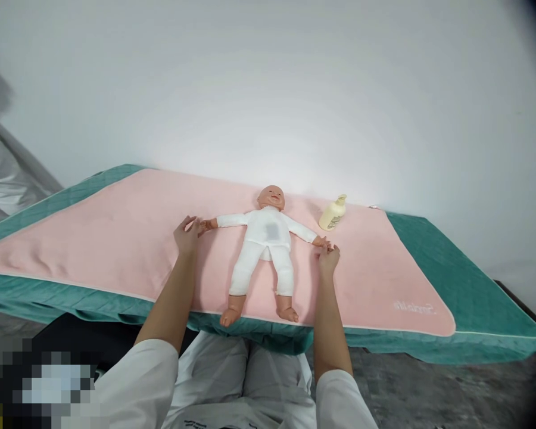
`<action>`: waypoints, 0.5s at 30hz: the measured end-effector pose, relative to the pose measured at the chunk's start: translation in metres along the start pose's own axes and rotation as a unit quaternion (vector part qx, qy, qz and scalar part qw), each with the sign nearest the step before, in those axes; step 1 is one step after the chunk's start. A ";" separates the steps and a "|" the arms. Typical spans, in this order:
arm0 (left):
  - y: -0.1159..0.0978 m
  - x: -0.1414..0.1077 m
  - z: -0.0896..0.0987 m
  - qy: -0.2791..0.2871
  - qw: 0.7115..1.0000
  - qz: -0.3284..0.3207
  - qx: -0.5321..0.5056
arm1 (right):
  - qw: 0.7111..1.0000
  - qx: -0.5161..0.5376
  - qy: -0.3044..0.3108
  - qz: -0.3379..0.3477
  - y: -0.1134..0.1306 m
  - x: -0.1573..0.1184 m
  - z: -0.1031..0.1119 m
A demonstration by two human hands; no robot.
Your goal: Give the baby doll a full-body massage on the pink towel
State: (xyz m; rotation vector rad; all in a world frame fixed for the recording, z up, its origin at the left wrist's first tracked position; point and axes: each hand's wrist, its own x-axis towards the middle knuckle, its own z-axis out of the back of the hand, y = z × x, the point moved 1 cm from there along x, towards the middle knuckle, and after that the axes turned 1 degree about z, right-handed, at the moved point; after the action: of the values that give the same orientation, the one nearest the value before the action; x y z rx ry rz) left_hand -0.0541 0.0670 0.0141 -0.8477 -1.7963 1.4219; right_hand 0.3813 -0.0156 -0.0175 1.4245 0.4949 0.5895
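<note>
A baby doll [268,229] with a white cloth body lies on its back on a pink blanket [116,232], its head toward the wall and its feet at the near edge. Both its arms are stretched out sideways. My left hand [187,236] pinches the doll's hand on the left side. On the other side, the fingers of my right hand [329,258] are closed on the doll's other hand. A pale yellow pump bottle [333,214] stands on the blanket beyond my right hand, close to the doll's arm.
Under the blanket a green quilted cover [446,268] spreads over the table or bed. A white wall [268,89] rises right behind it. White fabric [4,179] shows at the far left, and a dark surface [84,339] lies at the lower left, partly blurred out.
</note>
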 end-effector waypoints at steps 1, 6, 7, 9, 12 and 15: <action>-0.004 -0.009 0.005 -0.008 0.999 -0.017 0.028 | 1.000 -0.020 -0.004 0.000 0.001 -0.001 0.000; -0.019 -0.070 0.029 0.080 0.980 -0.085 0.161 | 0.997 -0.081 -0.004 0.001 0.010 -0.001 -0.002; -0.020 -0.084 0.033 0.117 0.975 -0.092 0.167 | 0.996 -0.089 -0.005 0.003 0.012 -0.002 -0.002; -0.019 -0.111 0.043 0.179 0.961 -0.109 0.179 | 0.995 -0.101 -0.006 0.007 0.014 -0.002 -0.002; -0.013 -0.148 0.055 0.221 0.928 -0.191 0.230 | 0.994 -0.110 -0.008 0.012 0.016 -0.004 -0.001; -0.004 -0.181 0.065 0.284 0.866 -0.308 0.273 | 0.994 -0.111 -0.010 0.017 0.016 -0.005 -0.002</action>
State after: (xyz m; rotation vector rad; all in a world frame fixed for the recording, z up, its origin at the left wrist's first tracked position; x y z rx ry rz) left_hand -0.0079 -0.1177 -0.0140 -0.2868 -0.9888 1.0134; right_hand 0.3750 -0.0168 -0.0018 1.2279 0.3772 0.6377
